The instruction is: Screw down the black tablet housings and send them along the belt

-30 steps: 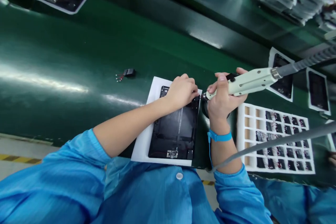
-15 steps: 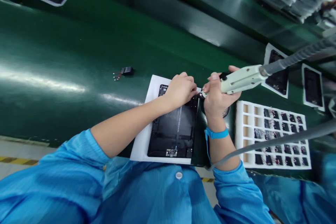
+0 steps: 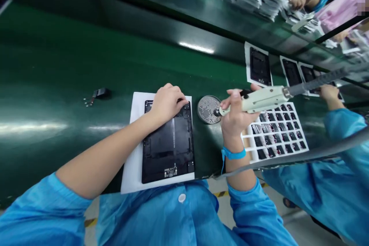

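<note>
My right hand is wrapped round a pale green electric screwdriver, its cable running off to the right. The screwdriver's tip is over a round dotted metal dish, probably of small screws. An opened tablet with black insides and a small circuit board at its near end lies on a white foam sheet. Over the tablet's far end rests my left hand, fingers curled together and partly hidden. Whatever they press or hold is out of sight.
To the right a white tray carries rows of small black wired parts. One such part lies loose at left. More tablets on white sheets stand further back. A co-worker's arm reaches in at right. A grey hose crosses the tray's near edge.
The screwdriver's tip has gone from the tablet's far right corner to the round dish. My left hand stays at the tablet's far end. The whole view has shifted to the right.
</note>
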Available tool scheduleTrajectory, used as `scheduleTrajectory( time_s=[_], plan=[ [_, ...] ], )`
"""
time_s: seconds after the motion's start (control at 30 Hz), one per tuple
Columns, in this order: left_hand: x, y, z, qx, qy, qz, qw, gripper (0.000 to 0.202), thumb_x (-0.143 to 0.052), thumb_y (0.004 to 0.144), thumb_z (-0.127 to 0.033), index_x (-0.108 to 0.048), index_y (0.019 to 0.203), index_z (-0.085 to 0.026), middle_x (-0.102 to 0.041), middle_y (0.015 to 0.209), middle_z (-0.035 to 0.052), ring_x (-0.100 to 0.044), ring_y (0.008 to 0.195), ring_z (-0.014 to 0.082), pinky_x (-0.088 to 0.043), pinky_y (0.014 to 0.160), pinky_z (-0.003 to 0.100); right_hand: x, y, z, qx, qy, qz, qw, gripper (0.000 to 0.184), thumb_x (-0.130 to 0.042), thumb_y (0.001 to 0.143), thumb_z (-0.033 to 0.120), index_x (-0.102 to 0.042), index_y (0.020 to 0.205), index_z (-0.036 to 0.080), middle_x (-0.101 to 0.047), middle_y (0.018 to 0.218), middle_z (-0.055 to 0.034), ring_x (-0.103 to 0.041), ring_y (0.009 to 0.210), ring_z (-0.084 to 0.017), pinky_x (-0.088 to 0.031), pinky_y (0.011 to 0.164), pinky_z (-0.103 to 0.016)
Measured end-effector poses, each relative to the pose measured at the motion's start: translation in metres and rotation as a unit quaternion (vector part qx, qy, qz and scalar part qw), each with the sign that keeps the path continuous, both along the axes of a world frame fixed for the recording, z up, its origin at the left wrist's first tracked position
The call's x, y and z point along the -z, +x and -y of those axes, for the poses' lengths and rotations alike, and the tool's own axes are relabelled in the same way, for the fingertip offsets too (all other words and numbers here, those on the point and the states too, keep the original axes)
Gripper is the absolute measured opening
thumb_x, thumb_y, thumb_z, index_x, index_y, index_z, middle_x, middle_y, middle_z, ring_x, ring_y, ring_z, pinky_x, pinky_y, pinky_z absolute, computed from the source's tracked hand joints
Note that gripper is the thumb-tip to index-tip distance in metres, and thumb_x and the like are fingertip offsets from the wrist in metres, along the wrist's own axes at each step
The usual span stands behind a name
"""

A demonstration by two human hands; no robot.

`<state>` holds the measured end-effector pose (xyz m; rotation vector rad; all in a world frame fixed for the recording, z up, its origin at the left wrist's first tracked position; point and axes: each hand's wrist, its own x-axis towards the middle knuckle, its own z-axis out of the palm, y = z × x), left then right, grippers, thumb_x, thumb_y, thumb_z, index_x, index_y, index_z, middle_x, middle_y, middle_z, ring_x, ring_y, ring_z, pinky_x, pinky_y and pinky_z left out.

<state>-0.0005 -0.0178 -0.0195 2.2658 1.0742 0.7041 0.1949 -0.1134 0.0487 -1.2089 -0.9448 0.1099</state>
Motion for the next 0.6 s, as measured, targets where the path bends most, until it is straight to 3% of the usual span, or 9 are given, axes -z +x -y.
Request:
scheduleTrajectory(
  time_s=[0.27,0.6],
  plan=[
    [-0.009,-0.002,0.003,0.007,-0.001,-0.037,0.999,0.017,-0.081,0.106,-0.032,-0.089,0.093,-0.025,-0.083,0.103,0.0069,-0.062,0.102,0.0281,-0.047,0.088,0.043,0.018,-0.003,0.009,-0.009,-0.043,-0.021,0.999,0.052,-0.081,0.101,0.046,-0.057,0.142,0.026,-0.075,0.092,0.0034,-0.055,0.051,-0.008,-0.056,0.055,-0.03],
    [-0.006,-0.002,0.003,0.011,0.011,-0.023,1.0,0.019,-0.08,0.107,-0.031,-0.087,0.091,-0.025,-0.083,0.1,0.0063,-0.062,0.099,0.0271,-0.047,0.087,0.042,0.025,0.0,0.007,-0.001,-0.037,-0.015,0.999,0.057,-0.081,0.098,0.045,-0.058,0.147,0.026,-0.07,0.085,0.0048,-0.054,0.048,-0.009,-0.056,0.052,-0.03]
  ],
)
